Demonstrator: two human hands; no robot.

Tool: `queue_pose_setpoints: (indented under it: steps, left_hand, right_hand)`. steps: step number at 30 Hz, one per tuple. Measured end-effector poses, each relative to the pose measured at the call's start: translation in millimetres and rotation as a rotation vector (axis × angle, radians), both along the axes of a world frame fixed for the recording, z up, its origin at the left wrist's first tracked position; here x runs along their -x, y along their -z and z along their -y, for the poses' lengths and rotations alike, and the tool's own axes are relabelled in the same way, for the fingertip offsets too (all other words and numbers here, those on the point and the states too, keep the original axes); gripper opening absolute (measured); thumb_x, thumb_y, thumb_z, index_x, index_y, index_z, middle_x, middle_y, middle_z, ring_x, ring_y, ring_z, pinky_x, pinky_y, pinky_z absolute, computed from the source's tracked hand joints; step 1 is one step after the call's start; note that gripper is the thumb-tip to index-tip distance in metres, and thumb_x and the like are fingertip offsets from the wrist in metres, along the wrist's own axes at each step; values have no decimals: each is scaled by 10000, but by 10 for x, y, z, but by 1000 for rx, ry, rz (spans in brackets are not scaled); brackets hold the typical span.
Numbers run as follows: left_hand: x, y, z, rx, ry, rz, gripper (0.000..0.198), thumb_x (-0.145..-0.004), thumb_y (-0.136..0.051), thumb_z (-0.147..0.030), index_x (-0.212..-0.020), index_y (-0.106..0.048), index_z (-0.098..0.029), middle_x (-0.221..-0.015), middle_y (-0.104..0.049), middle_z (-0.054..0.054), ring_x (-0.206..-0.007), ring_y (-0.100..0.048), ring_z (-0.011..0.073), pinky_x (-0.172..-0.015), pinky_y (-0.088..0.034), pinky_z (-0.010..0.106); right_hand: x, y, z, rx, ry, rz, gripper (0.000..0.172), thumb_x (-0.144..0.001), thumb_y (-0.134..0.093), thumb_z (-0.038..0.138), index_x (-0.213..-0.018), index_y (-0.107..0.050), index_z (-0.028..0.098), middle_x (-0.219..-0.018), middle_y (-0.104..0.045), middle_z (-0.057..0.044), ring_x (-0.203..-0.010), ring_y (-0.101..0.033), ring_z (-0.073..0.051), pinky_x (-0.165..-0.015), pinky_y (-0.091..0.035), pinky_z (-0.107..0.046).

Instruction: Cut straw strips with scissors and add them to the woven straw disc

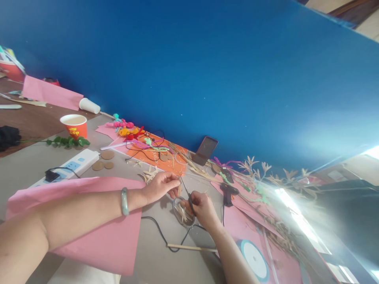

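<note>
My right hand (202, 208) is closed around the handles of a pair of scissors (187, 190), whose blades point up and left towards my other hand. My left hand (162, 185), with a bangle at its wrist, pinches what looks like a pale dried strip (179, 190); the fingers partly cover it. Just under both hands sits a clear round dish (177, 215) with pale strip pieces (184, 215) in it. More pale scraps (148, 173) lie on the table behind my left hand.
Pink paper (97, 236) spreads under my left forearm. A power strip (68, 167), a paper cup (74, 126) and wooden discs (107, 154) are at left. A phone (206, 150) leans on the blue wall. A glue gun (227, 192), ribbon spool (254, 260) and dried stems are at right.
</note>
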State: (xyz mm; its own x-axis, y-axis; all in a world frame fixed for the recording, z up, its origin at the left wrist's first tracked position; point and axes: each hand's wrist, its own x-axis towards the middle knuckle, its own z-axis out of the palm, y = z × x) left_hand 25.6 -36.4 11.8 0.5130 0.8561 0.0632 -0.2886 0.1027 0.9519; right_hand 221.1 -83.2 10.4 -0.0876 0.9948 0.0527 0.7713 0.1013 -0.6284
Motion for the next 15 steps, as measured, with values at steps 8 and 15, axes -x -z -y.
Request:
queue_pose_setpoints:
  steps: [8,15]
  left_hand:
    - [0,-40,-8,42,-73,-46,186,-712,-651,-280,-722,-532,-138,-663,-652,27,-488,-567,84,-408,-387,166]
    - [27,-21,-19,136,6,54,156,-683,-576,-171,-670,-422,-160,-742,-682,53,-416,-500,47,-371,-274,155]
  right_hand:
    - [-13,-75,-4,-136,92,18,423,-705,-619,509,-504,-411,200,-454,-406,45,-507,-347,-105,-497,-294,-227]
    - [-7,-103,5,-187,139,64,413,-703,-622,530,-512,-464,200,-496,-478,13,-591,-413,-145,-574,-335,-255]
